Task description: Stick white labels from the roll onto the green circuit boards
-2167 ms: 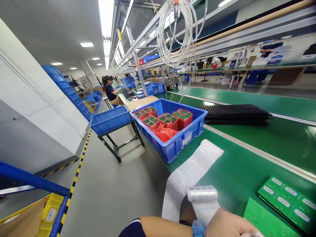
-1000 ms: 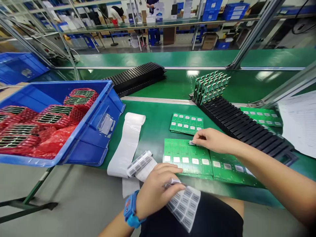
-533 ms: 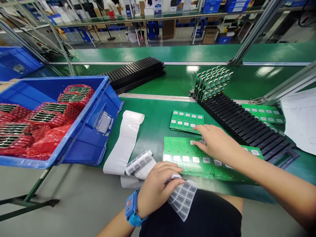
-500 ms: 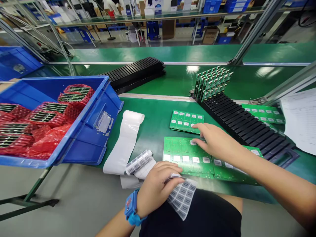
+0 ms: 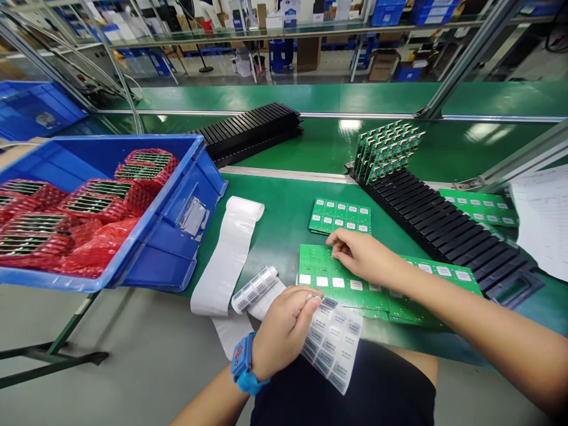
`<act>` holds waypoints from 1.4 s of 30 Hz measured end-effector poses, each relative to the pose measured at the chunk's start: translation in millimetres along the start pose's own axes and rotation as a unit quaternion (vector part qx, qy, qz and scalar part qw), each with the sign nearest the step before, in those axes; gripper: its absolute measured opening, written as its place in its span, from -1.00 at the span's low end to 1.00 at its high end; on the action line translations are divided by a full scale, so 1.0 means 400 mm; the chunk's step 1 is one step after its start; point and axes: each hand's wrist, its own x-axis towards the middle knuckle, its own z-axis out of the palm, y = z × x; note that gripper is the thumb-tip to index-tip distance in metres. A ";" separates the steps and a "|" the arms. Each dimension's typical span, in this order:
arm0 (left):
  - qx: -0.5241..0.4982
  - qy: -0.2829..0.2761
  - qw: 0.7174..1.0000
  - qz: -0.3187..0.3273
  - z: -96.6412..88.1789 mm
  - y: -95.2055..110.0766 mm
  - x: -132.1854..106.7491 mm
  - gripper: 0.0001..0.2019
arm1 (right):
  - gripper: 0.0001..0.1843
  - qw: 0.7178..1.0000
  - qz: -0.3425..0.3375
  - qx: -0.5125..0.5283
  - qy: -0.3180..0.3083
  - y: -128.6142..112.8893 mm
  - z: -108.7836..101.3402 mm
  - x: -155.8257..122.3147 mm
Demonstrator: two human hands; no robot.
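My left hand (image 5: pixel 288 325), with a blue watch on its wrist, is closed on a sheet of printed labels (image 5: pixel 335 340) that hangs past the table's front edge. The sheet's backing runs left to a label roll (image 5: pixel 255 289). My right hand (image 5: pixel 361 254) is just over a green circuit board panel (image 5: pixel 328 296), its thumb and curled fingers close together; whether they hold a label I cannot make out. White labels sit along the panel's lower row. A second labelled panel (image 5: pixel 435 278) lies partly under my right forearm. Behind the hand is a small stack of labelled panels (image 5: pixel 341 216).
A blue bin (image 5: pixel 177 236) with red-wrapped boards stands at the left. White backing paper (image 5: pixel 228 254) lies beside it. A black slotted rack (image 5: pixel 444 228) holds upright boards (image 5: pixel 386 151) at right; another black rack (image 5: pixel 248 130) lies at the back. Papers (image 5: pixel 544 213) are far right.
My right hand has shifted left along the panel and its fingers have curled in. My left hand has closed more tightly on the label sheet, which now shows more of its face.
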 end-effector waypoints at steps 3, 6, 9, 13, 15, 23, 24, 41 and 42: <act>-0.009 0.006 1.000 -0.008 0.000 0.003 0.001 -0.73 | -0.79 0.989 -0.058 -0.119 0.061 -0.020 0.017 -0.035; -0.004 -0.002 1.000 -0.014 -0.004 0.011 0.003 -0.70 | -0.77 0.982 -0.062 -0.114 0.138 -0.054 0.015 -0.069; -0.001 0.000 1.000 -0.015 -0.006 0.016 0.003 -0.68 | -0.82 0.995 -0.038 0.048 0.077 -0.106 -0.002 -0.087; -0.025 0.011 1.000 -0.013 -0.006 0.010 -0.003 -0.69 | -0.85 0.971 0.035 0.229 -0.053 -0.161 -0.016 -0.092; -0.028 0.022 0.999 -0.004 -0.009 0.005 -0.007 -0.70 | -0.82 0.956 0.067 0.280 -0.063 -0.159 -0.025 -0.084; 0.052 0.004 0.996 0.068 -0.015 -0.002 -0.021 -0.79 | -0.79 0.977 0.138 0.121 -0.106 -0.042 -0.072 0.044; 0.058 0.006 0.995 0.076 -0.013 -0.004 -0.023 -0.80 | -0.80 0.977 0.142 0.103 -0.125 -0.038 -0.070 0.058; 0.052 -0.001 0.995 0.091 -0.011 -0.019 -0.022 -0.81 | -0.79 1.000 0.013 0.004 0.014 -0.050 -0.015 0.070; 0.052 0.000 0.994 0.092 -0.010 -0.018 -0.021 -0.81 | -0.79 0.998 0.009 0.056 -0.017 -0.054 -0.014 0.080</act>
